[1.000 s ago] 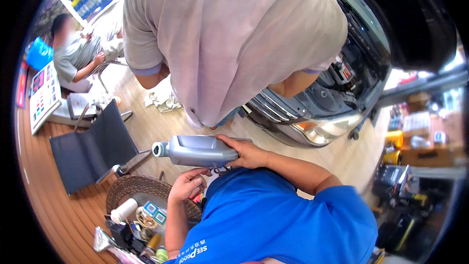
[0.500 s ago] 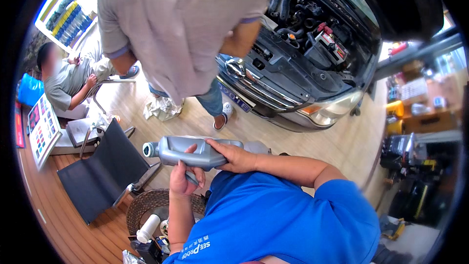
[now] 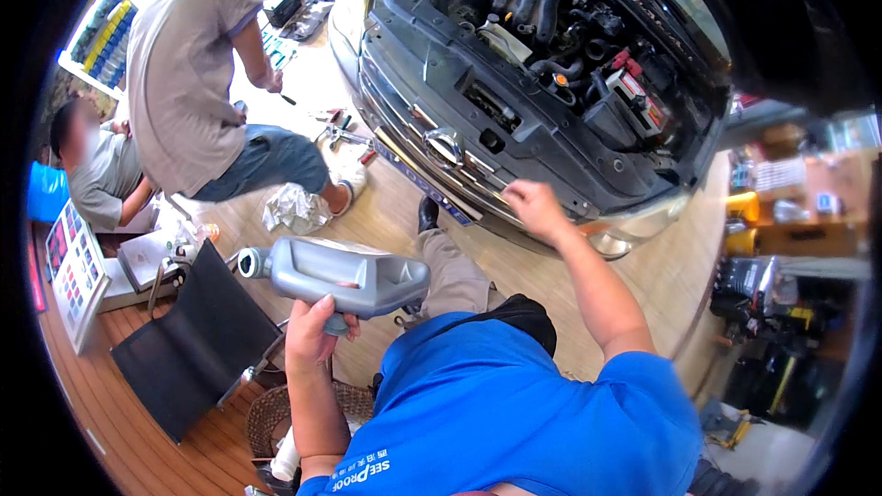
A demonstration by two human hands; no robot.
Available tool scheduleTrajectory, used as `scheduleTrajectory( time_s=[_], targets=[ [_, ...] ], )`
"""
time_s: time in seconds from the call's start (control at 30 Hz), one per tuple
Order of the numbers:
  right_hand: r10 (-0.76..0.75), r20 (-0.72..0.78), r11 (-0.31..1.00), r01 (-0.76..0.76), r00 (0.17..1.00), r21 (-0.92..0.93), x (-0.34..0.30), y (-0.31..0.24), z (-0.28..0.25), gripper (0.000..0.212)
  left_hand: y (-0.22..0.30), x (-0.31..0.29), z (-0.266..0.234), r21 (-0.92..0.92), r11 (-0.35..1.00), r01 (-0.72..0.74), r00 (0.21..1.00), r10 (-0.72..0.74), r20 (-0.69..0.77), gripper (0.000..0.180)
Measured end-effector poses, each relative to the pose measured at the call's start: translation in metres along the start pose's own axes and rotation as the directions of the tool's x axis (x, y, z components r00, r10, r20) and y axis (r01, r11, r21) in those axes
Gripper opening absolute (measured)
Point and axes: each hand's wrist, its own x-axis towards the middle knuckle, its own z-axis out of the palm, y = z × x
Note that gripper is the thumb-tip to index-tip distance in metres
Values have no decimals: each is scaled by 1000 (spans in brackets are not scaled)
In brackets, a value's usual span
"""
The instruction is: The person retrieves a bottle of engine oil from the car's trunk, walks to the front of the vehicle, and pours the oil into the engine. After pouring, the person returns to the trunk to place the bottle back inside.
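A grey plastic jug [image 3: 322, 268], likely an oil bottle, lies tilted sideways in front of me with its uncapped neck pointing left. Supporting it from below is my left hand [image 3: 314, 332], its thumb against the jug's side. A small grey-green piece, perhaps the cap [image 3: 340, 323], sits among those same fingers. My right hand [image 3: 537, 209] is off the jug, stretched forward in front of the car's grille; its fingers are loosely bent and nothing shows in them. Past it stands the car [image 3: 496, 142] with its hood raised and engine bay exposed.
A co-worker [image 3: 188, 83] steps at the left front, near tools [image 3: 344, 136] and crumpled wrapping [image 3: 296, 209] on the floor. Another person sits farther left. A black chair [image 3: 197, 340] and a wicker basket [image 3: 266, 422] are at my left; cluttered shelves [image 3: 799, 220] stand right.
My right hand has left the jug and swung forward and right toward the car. The jug has shifted slightly left in my left hand. The co-worker has moved left, uncovering more of the car.
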Motion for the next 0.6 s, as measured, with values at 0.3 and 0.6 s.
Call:
scheduleTrajectory(
  time_s=[0.3, 0.6],
  targets=[
    [254, -173, 966, -241, 952, 92, 343, 147, -51, 23, 69, 141, 13, 67, 995, 77, 994, -72, -84, 49],
    [449, -285, 807, -521, 847, -277, 559, 167, -73, 51, 131, 265, 57, 12, 998, 63, 998, -62, -8, 51]
  ],
)
